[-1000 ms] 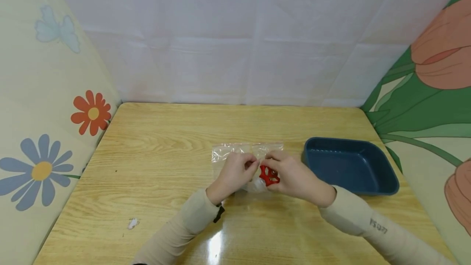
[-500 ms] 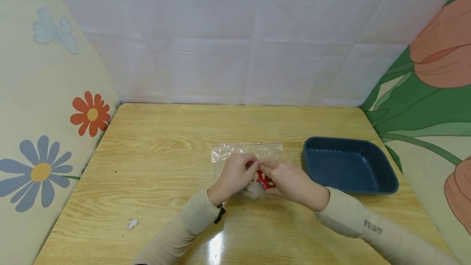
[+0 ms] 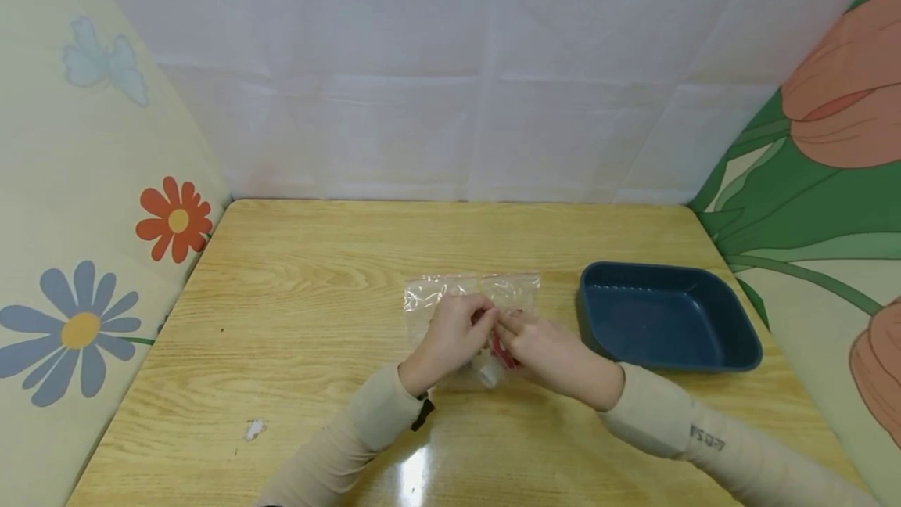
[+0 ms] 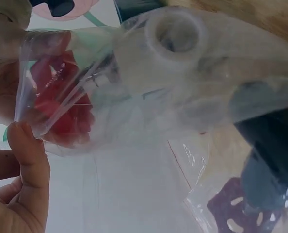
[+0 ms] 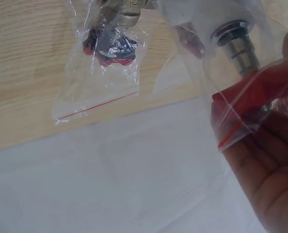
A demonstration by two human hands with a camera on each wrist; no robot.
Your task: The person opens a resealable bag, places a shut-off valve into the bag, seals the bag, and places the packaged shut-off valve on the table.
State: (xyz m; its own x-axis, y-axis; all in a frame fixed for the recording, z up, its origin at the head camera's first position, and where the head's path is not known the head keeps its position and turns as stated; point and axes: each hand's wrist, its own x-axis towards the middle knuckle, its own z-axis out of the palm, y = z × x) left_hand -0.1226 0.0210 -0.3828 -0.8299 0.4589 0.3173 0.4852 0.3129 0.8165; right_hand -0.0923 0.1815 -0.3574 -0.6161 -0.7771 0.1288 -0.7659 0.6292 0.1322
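Observation:
A valve with a white body and a red handwheel [image 5: 260,92] sits inside a clear zip bag [image 4: 149,126], lifted off the table. My left hand [image 3: 448,335] pinches the edge of the bag's mouth between thumb and fingertips. Gripping the red handwheel, my right hand [image 3: 556,354] has its fingers at the mouth of the bag. In the left wrist view the valve's round white opening [image 4: 175,34] shows through the plastic. Both hands nearly meet over the middle of the table. In the head view they partly hide the handwheel.
Beneath the hands, a bagged valve [image 5: 115,48] with a red handle lies on the wooden table [image 3: 317,280], and another zip bag [image 3: 510,288] lies alongside. A dark blue bin [image 3: 665,323] stands to the right. A white cloth wall [image 3: 394,100] rises behind the table.
My right hand has shifted left and slightly down, bringing the red handwheel closer to my left hand and turning it mostly out of the head view. The left hand has hardly moved.

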